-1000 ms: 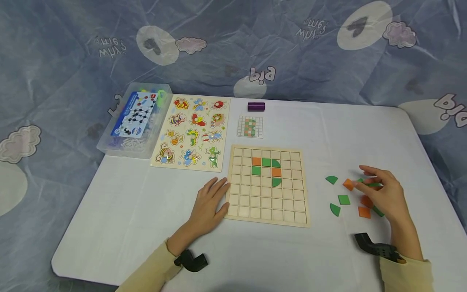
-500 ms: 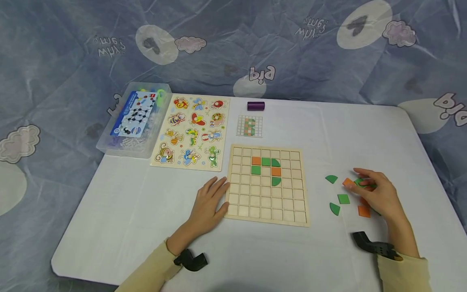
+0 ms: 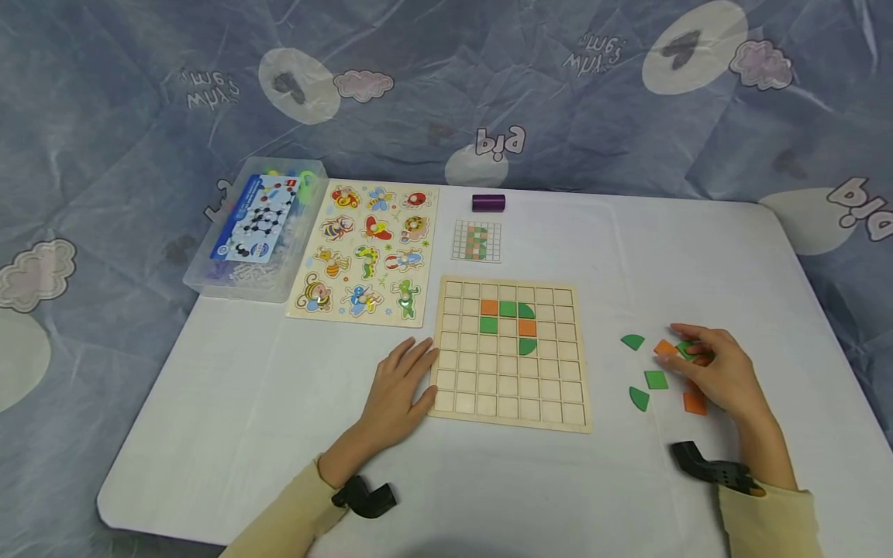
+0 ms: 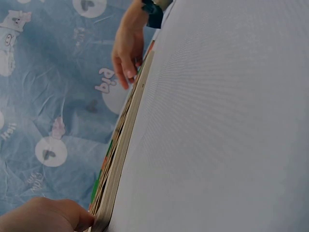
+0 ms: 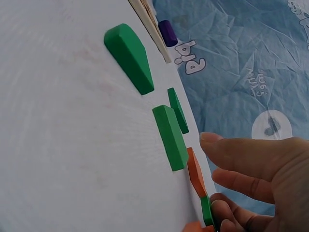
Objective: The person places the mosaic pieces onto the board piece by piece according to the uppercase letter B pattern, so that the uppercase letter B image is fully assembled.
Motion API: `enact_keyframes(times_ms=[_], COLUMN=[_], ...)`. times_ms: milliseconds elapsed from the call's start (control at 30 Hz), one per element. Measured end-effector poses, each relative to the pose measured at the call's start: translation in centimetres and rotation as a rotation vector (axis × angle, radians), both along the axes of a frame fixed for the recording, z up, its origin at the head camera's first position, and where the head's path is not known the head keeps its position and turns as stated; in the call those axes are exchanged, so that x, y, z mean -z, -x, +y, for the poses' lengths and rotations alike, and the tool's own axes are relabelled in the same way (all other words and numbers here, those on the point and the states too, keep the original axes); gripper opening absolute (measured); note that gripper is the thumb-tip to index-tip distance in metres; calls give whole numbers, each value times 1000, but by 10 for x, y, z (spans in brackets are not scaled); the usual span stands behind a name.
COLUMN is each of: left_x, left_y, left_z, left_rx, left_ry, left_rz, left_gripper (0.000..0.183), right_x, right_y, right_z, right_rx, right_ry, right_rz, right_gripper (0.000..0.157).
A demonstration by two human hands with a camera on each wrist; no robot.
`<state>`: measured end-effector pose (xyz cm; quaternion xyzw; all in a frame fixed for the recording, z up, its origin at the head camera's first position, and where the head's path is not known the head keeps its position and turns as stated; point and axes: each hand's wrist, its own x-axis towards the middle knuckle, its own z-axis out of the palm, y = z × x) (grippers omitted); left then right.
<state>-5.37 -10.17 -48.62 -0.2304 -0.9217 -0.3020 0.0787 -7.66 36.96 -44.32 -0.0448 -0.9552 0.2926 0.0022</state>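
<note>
Orange square tile [image 3: 664,346] lying right of wooden grid board [image 3: 488,384]; likely handling light, stiff; opposite edges suiting pinch. Right hand [image 3: 722,373] hovering near, gripping nothing; left hand [image 3: 394,394] resting at wooden grid board's left edge, fingers extended.

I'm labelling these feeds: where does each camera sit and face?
Head: head-worn, facing forward and down at the grid board; left hand and right hand show.
Left wrist: worn there, facing along the board's edge; both hands show.
Right wrist: worn there, facing across loose pieces; right hand shows.
Head and right wrist share the purple cylinder.
</note>
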Motion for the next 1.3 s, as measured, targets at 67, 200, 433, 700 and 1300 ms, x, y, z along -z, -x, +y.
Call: enact_keyframes(times_ms=[67,200,433,700,1300], left_x=[0,-1,-1,-1,0], left_y=[0,0,0,0,1], left_z=[0,0,0,-1,-1], left_rx=[0,1,1,4,3], left_ry=[0,0,5,6,4], left_rz=[3,9,18,28,16], left_gripper=[50,50,50,50,50], right_x=[1,2,3,4,-9], right_y=[0,0,-1,0,0], right_z=[0,-2,-5,-8,-20], right_rx=[-8,-13,-20,-9,80], right_ry=[-8,-14,-44,-72,-54], right_rz=[11,31,81,80,144], right_gripper=[58,52,38,31,31])
